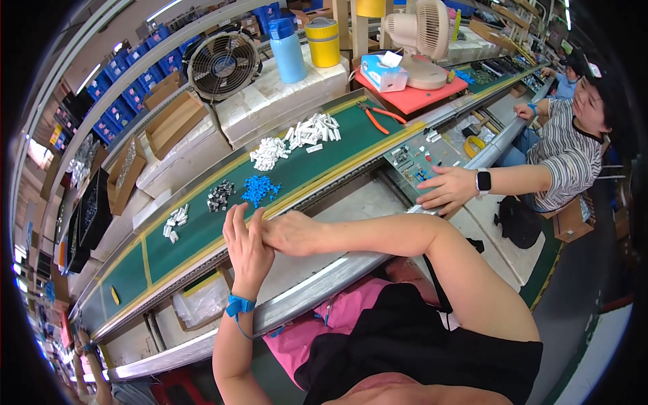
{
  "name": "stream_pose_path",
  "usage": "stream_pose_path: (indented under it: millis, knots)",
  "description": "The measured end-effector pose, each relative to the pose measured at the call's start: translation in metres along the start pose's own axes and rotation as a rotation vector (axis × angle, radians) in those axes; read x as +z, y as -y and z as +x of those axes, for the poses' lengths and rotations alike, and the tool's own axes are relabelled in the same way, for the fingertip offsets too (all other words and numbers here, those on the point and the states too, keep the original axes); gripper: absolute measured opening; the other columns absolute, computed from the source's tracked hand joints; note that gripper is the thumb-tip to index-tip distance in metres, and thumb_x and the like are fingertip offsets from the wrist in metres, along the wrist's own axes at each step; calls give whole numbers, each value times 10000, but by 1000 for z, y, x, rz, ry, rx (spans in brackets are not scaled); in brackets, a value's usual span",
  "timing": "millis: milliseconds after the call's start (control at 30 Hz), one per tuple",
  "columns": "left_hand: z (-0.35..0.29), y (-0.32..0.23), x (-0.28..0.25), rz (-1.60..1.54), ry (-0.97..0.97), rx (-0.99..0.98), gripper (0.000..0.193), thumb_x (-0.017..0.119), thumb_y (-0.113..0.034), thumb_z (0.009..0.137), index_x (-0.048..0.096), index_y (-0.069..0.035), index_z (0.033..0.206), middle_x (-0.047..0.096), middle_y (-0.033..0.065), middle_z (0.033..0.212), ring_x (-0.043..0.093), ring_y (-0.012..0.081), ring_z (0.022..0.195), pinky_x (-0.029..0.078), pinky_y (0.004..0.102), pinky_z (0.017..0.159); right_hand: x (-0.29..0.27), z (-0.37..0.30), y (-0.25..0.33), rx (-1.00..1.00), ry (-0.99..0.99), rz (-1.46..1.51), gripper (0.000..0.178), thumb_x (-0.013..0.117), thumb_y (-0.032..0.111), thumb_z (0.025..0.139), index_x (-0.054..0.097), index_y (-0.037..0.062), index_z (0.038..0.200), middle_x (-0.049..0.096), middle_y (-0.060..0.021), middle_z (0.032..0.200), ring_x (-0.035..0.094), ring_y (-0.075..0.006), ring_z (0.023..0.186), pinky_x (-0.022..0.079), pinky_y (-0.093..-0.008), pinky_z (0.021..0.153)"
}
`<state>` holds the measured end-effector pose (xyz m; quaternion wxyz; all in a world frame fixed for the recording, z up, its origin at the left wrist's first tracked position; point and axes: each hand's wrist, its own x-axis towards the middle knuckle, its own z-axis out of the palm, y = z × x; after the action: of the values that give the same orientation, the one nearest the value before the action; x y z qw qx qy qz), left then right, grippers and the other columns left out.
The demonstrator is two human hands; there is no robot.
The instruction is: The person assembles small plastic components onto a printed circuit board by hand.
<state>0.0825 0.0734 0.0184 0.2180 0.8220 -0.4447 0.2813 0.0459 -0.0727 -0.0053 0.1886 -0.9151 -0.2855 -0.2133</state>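
My left hand (pixel 248 244), a blue strap (pixel 239 306) round its wrist, is raised over the near edge of the green conveyor belt (pixel 202 202). Its fingers are bent and point away from me. My right hand (pixel 291 233) meets it from the right, its fingers closed and tucked behind the left thumb. Whatever the two hands hold between them is hidden. Just beyond my fingers lie a pile of small blue parts (pixel 260 190) and a pile of dark grey parts (pixel 221 196). White pieces (pixel 177 223) lie to their left, and larger white heaps (pixel 270 154) farther off.
Orange-handled pliers (pixel 383 120) lie at the belt's far side. A co-worker's hand (pixel 449 189) with a watch rests by a tray (pixel 412 169) of small parts. Behind the belt stand a black fan (pixel 223 64), a blue bottle (pixel 287 54) and a tissue box (pixel 383 73).
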Motion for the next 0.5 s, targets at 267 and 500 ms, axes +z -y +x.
stream_pose_path:
  millis: [267, 500]
  knots:
    - [-8, -5, 5, -11, 29, 55, 568, 622, 37, 641, 525, -88, 1186, 441, 184, 1252, 390, 399, 1208, 333, 485, 982, 6, -9, 8, 105, 237, -17, 256, 541, 172, 780, 549, -11, 959, 645, -164, 817, 645, -328, 685, 501, -434, 516]
    - [-9, -16, 10, -32, 107, 62, 610, 634, 16, 609, 512, -97, 1196, 425, 175, 1265, 364, 400, 1225, 317, 500, 985, 6, -13, 3, 83, 252, 51, 168, 598, 221, 729, 632, 60, 701, 652, -146, 697, 645, -332, 676, 499, -457, 583]
